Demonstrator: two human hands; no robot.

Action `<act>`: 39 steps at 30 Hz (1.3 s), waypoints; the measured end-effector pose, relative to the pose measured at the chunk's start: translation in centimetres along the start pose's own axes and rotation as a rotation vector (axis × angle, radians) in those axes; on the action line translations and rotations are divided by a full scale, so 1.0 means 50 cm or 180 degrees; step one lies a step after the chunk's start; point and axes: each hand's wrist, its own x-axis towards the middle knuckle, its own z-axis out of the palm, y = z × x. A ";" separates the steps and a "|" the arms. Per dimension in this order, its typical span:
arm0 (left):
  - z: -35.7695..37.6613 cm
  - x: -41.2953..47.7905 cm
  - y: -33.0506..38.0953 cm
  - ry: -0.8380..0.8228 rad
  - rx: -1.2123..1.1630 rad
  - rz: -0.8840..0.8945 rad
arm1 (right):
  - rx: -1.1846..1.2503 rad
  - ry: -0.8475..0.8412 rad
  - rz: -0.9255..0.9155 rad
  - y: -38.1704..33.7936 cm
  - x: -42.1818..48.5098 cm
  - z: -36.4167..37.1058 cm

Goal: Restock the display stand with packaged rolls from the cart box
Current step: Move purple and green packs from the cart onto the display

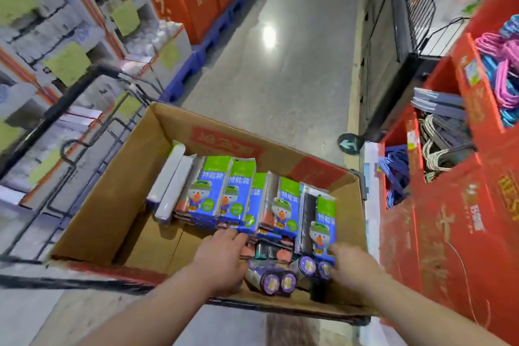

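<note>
Both hands are down in the open brown cardboard box (112,205) on the black wire cart (70,98). The right hand (356,270) curls its fingers round the near end of the rightmost blue-and-green plastic-wrapped pack of rolls (324,219), just above the purple roll ends. The left hand (222,258) touches the near edge of the row of matching packs (222,194); whether it grips I cannot tell. The red cardboard display stand (449,205) is just beside the box, on the right.

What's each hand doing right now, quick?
Left hand: touching a blue roll pack, grip cannot be told.
Right hand: gripping the rightmost roll pack.
</note>
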 end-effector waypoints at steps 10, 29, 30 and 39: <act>0.079 0.158 0.019 -0.1378 0.0433 0.0532 | -0.0087 -0.0669 -0.0134 0.023 0.090 0.091; 0.212 0.199 -0.011 -0.1649 0.0060 0.0550 | -0.0234 -0.0428 0.0045 -0.009 0.104 0.150; 0.214 0.204 -0.012 -0.1592 0.0151 0.0650 | -0.0230 -0.0248 0.0011 -0.013 0.104 0.153; 0.234 0.223 -0.017 -0.1683 -0.0258 0.1185 | 0.0036 -0.0026 0.0153 -0.006 0.106 0.174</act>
